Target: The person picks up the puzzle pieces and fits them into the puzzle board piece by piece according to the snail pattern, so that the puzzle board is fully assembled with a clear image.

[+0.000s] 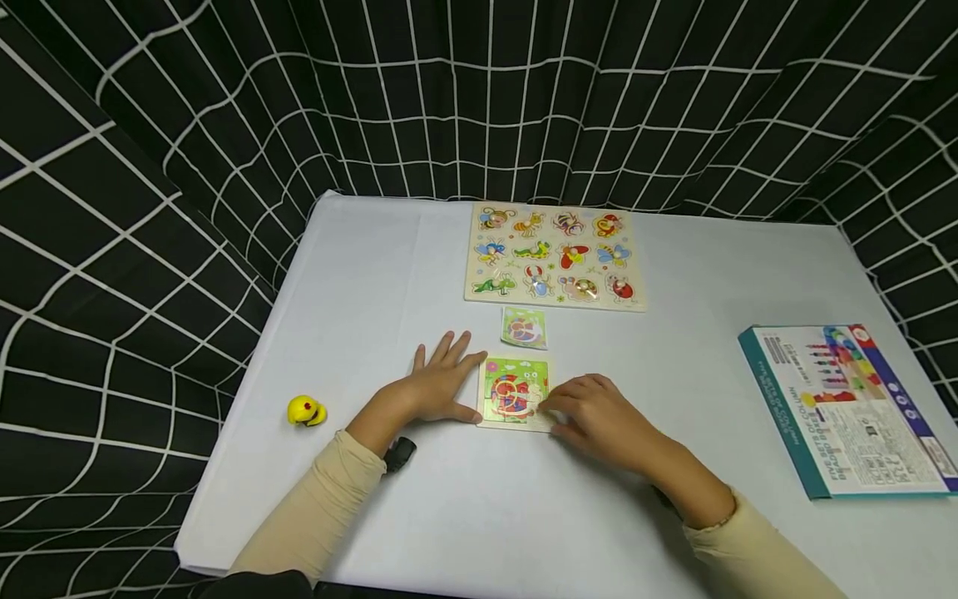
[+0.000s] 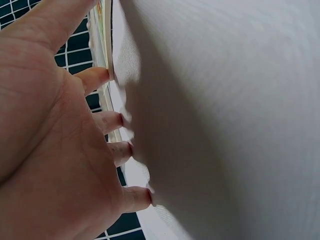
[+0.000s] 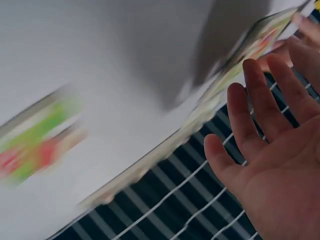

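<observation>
In the head view a small square jigsaw puzzle (image 1: 515, 393) with a snail picture lies on the white table in a pale wooden frame. My left hand (image 1: 437, 388) is spread flat beside it, with thumb and index fingertip at its left edge. In the left wrist view that hand's straight fingers (image 2: 121, 154) reach down to the table. My right hand (image 1: 599, 418) leans over the puzzle's lower right part, fingertips on its surface. In the right wrist view its other fingers (image 3: 240, 117) stay loosely extended. A small card (image 1: 524, 327) with a matching snail lies just behind the puzzle.
A wooden insect peg puzzle (image 1: 555, 258) lies at the back of the table. On the right is a teal-edged toy box (image 1: 853, 412), and on the left a small yellow toy (image 1: 305, 410). Black grid-patterned curtains (image 1: 486, 100) surround the table.
</observation>
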`<state>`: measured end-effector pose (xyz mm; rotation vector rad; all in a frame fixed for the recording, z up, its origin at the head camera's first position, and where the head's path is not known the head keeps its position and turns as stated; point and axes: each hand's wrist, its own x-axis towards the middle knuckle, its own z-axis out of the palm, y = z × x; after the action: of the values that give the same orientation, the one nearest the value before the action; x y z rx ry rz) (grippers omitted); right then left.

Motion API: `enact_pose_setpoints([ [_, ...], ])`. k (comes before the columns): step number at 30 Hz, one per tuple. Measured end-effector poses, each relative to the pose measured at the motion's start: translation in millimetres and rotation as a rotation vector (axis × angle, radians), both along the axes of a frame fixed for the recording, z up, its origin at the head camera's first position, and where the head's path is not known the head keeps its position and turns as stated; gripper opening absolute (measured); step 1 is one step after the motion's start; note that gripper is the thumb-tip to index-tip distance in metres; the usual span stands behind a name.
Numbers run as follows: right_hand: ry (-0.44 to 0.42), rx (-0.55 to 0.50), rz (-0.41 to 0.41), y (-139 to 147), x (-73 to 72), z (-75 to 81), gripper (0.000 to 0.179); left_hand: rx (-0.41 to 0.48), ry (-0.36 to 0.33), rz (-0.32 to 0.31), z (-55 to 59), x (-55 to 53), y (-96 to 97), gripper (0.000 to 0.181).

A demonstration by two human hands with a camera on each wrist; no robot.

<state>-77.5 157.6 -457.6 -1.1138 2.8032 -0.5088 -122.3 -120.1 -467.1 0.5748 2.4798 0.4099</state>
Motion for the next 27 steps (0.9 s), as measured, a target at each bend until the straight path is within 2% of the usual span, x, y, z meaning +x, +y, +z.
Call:
enact_pose_setpoints([
  [6,0.022,0.042,-0.167,47.8,9.9,-1.3,0.033,0.007,-0.002,-0.004,-0.3,0.5,0.7,0.102],
  [13,-0.03,0.112,-0.301,88.0,24.0,0.9,0.039,0.016,0.001,0.002,1.8,1.1,-0.7,0.101],
  [18,-0.055,0.132,-0.338,99.8,29.3,-1.7,0.039,0.015,-0.003,0.006,1.7,1.2,-1.0,0.101],
  [27,-0.038,0.11,-0.337,105.2,31.7,-7.2,0.038,0.013,-0.002,0.008,1.1,1.3,-0.2,0.101],
])
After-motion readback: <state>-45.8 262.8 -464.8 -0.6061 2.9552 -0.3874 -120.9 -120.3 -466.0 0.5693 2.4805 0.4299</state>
